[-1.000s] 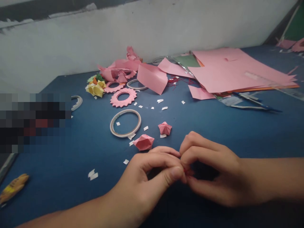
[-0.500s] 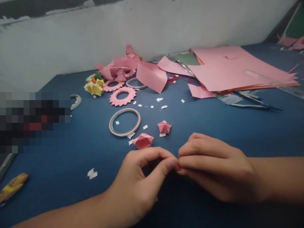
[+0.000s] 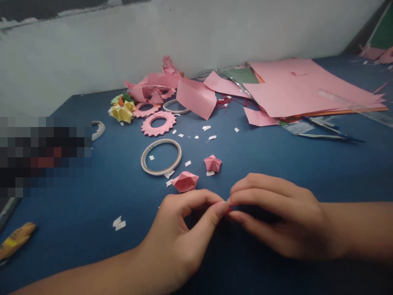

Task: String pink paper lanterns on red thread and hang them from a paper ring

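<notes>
My left hand is closed in a pinch, thumb against forefinger, on a small red piece that is mostly hidden by the fingertips. From the other side, the fingertips of my right hand meet at the same red piece, with a narrow gap behind them between thumb and fingers. Just beyond my left hand sits a folded pink paper piece with an open hollow. A pink paper star lies a little farther back, beside a white paper scrap.
Rolls of thin tape lie left of centre near pleated pink paper rings. Yellow folded paper, pink sheets, red threads and blue-handled tools are farther back. A yellow-brown object lies at left.
My right thumb has dropped slightly from the fingers above it, widening the gap between them. More of the red piece shows. My left hand has hardly moved.
</notes>
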Demonstrator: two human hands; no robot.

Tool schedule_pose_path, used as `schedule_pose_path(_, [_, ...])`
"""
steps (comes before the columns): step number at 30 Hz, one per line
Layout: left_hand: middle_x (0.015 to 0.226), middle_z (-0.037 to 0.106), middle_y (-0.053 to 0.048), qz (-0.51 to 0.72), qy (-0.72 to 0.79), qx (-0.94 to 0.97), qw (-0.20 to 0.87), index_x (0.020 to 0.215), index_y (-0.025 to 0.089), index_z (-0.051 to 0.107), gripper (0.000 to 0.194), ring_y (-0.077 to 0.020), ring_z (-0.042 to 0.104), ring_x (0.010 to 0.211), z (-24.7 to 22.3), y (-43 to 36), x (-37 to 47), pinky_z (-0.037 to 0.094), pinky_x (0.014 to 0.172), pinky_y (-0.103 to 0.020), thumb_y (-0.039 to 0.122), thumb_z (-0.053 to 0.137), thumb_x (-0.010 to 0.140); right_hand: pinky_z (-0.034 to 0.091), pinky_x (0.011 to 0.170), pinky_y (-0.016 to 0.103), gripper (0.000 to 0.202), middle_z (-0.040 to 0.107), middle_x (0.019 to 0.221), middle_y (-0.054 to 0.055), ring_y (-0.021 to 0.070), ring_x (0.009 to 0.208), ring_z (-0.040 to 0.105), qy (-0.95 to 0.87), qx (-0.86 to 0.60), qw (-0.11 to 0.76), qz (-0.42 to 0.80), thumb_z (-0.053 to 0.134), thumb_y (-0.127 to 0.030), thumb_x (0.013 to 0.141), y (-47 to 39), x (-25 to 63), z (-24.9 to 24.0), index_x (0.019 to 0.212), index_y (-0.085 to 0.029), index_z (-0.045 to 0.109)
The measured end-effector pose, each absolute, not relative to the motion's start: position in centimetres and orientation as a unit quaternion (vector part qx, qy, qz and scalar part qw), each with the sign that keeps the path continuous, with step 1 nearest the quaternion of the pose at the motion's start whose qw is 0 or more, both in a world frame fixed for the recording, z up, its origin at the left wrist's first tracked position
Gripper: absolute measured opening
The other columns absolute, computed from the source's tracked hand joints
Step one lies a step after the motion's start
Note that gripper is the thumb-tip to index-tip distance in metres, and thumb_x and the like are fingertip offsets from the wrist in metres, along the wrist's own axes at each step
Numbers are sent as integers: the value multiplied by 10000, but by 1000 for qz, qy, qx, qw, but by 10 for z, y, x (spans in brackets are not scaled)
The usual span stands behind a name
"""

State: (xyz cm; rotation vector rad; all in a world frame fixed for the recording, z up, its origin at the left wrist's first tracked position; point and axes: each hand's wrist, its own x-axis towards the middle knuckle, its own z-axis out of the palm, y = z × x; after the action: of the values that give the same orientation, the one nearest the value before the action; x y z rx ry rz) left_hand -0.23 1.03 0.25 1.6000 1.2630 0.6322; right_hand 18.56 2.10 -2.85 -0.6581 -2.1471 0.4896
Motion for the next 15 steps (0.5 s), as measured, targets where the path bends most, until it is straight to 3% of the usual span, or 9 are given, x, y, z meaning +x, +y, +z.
schedule_pose_path(3, [565, 631, 32, 273, 520, 647, 486, 663, 186, 666, 227, -88, 542, 516, 4, 12, -1, 398, 456, -143, 266, 539, 833, 502, 738, 151, 61, 660, 836, 39, 79, 776, 606, -851, -272, 411, 181, 588, -100, 854, 21, 185, -27, 912, -113, 603])
schedule_pose_path(9, [587, 649, 33, 284, 522, 638, 491, 679, 194, 682, 197, -80, 559, 513, 5, 12, 0, 421, 454, -130, 235, 559, 828, 544, 709, 175, 98, 695, 838, 33, 94, 757, 639, -856, -283, 406, 152, 572, -90, 858, 19, 185, -26, 926, -151, 607])
schedule_pose_path(15, [449, 556, 52, 299, 515, 617, 514, 660, 188, 680, 208, -55, 425, 367, 7, 13, 1, 307, 335, -140, 220, 548, 818, 540, 688, 146, 92, 693, 813, 14, 90, 737, 652, -850, -295, 405, 164, 584, -97, 849, 21, 185, -26, 883, -181, 604])
